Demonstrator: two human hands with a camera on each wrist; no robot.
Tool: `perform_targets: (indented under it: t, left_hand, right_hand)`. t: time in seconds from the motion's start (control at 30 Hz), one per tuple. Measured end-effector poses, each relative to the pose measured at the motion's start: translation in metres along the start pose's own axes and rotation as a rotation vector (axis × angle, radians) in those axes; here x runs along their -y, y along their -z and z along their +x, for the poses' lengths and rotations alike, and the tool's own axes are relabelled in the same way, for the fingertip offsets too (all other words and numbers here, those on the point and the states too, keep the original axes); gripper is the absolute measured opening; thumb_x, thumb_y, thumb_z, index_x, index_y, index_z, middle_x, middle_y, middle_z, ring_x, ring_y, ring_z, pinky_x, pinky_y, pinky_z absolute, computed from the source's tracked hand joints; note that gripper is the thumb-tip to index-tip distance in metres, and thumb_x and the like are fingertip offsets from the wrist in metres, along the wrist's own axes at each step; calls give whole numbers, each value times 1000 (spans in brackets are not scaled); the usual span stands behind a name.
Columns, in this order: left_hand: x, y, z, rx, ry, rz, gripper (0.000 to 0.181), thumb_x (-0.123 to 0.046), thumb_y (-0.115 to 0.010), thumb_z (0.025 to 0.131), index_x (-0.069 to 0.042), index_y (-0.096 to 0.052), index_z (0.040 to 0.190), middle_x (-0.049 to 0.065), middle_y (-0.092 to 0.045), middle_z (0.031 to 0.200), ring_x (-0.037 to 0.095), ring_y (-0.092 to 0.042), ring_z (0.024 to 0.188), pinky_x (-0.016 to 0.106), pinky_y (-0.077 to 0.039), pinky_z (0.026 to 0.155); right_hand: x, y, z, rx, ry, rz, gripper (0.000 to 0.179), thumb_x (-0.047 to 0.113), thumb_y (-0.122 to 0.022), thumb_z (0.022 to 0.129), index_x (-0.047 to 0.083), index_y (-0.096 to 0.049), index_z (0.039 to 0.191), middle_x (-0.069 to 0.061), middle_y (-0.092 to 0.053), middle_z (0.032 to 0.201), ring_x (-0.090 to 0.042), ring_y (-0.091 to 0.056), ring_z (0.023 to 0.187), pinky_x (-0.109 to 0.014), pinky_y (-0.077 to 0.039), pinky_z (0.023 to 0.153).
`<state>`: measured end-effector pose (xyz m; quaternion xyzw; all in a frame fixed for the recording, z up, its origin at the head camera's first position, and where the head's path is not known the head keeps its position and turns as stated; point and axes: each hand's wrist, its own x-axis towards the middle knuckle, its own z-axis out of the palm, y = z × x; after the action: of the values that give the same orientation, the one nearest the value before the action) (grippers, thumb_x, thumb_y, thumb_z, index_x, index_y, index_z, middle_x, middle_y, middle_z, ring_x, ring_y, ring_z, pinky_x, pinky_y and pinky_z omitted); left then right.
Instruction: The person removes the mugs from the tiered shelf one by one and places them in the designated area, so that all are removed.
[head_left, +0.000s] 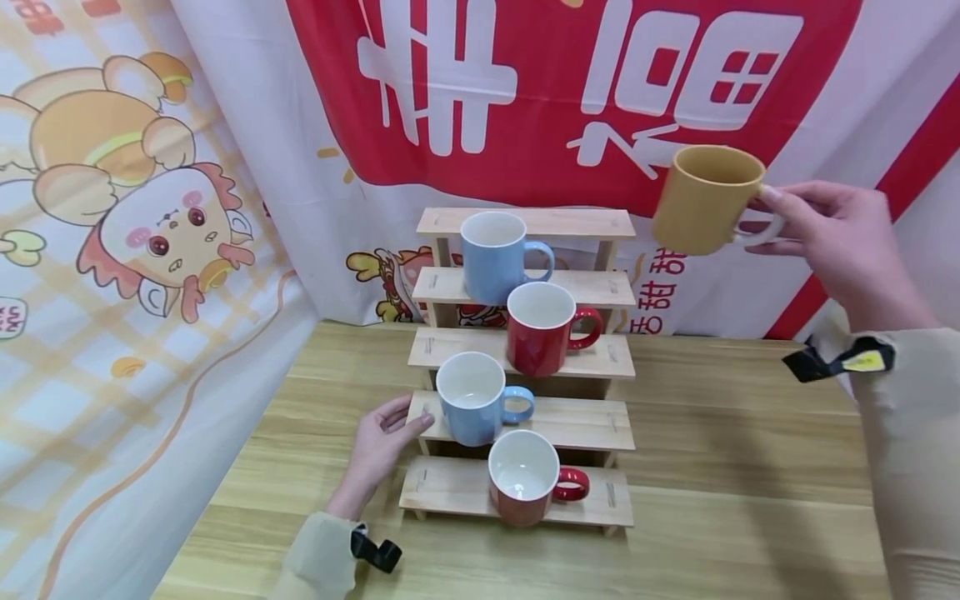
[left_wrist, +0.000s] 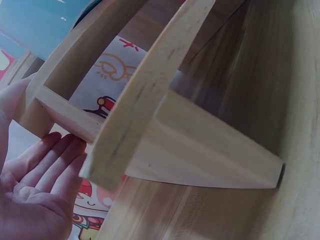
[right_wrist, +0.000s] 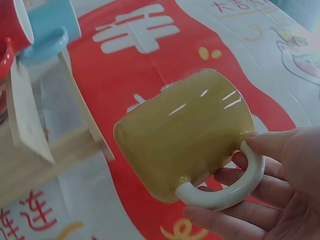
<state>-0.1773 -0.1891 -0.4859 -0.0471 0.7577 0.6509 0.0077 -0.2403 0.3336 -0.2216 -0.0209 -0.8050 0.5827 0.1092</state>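
My right hand point(head_left: 840, 237) holds a mustard-yellow mug point(head_left: 705, 200) by its white handle, up in the air to the right of a stepped wooden rack point(head_left: 577, 421). In the right wrist view, thumb and fingers pinch the handle point(right_wrist: 225, 195). My left hand point(head_left: 385, 442) grips the left end of one of the rack's lower steps, thumb on top and fingers beneath. On the steps stand an upper blue mug point(head_left: 495, 262), a red mug point(head_left: 542, 333), a lower blue mug point(head_left: 472, 404) and a red mug with white inside point(head_left: 523, 483) at the bottom, handles to the right.
The top step point(head_left: 585, 222) of the rack shows its bare wood. A wood-grain table point(head_left: 712, 467) lies under the rack. Behind it hangs a red and white printed cloth point(head_left: 540, 92); a cartoon-printed cloth point(head_left: 150, 333) covers the left side.
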Motion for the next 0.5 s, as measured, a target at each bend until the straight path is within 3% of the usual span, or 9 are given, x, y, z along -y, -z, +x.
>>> perform_targets:
  t: [0.13, 0.27, 0.5]
  left_hand:
    - [1, 0, -1, 9, 15, -2, 75, -36, -88, 80, -3, -57, 139, 19, -59, 138, 34, -57, 126, 37, -51, 102]
    - [1, 0, -2, 10, 19, -5, 74, -35, -88, 80, -3, -57, 139, 19, -59, 138, 33, -57, 126, 36, -51, 102]
    - [-2, 0, -2, 12, 15, -20, 71, -32, -88, 81, -3, -57, 139, 17, -61, 136, 31, -58, 125, 30, -52, 99]
  right_hand:
    - [-17, 16, -7, -49, 9, 4, 60, 46, -69, 90, 11, -63, 138, 1, -65, 120, -7, -71, 86, -21, -60, 64]
    - [-36, 26, -15, -91, -18, -73, 61, 49, -65, 92, 12, -61, 140, 5, -64, 113, -6, -70, 81, -16, -58, 65]
    - [-75, 25, -25, -129, -73, -119, 66, 55, -64, 92, 9, -61, 139, 9, -66, 112, -7, -71, 79, -15, -58, 67]
